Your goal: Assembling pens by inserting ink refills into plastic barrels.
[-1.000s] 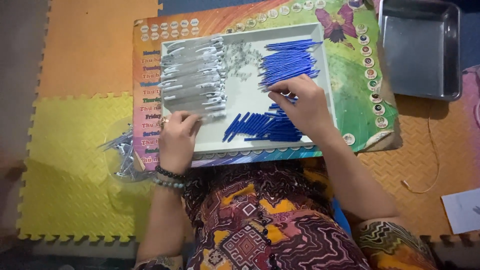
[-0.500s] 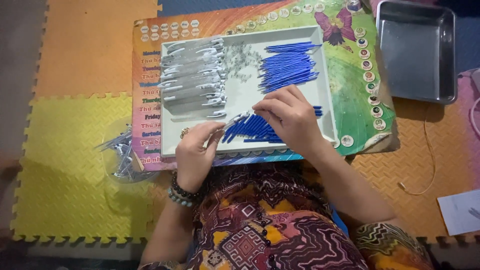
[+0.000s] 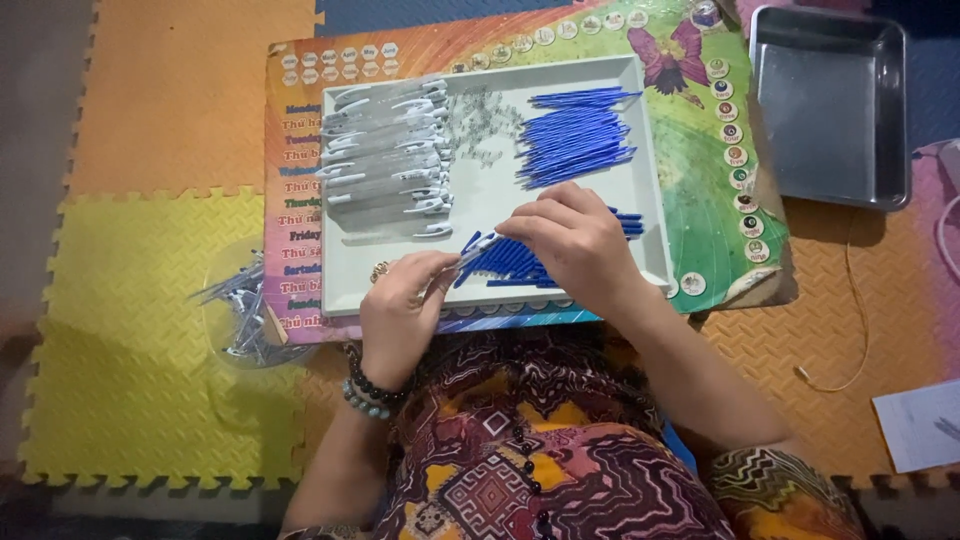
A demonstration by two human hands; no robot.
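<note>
While my left hand (image 3: pixel 405 300) and right hand (image 3: pixel 570 240) pinch one pen (image 3: pixel 470 255) between their fingers mid-frame, grey barrels (image 3: pixel 385 150) and blue refills (image 3: pixel 575 135) wait on the white tray (image 3: pixel 650 200), finished pens (image 3: pixel 240 310) lower left.

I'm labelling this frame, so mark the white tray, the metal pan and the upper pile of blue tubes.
white tray (image 3: pixel 480 190), head view, bare floor of the tray.
metal pan (image 3: pixel 825 110), head view, its flat bottom.
upper pile of blue tubes (image 3: pixel 578 135), head view, middle of the pile.
</note>
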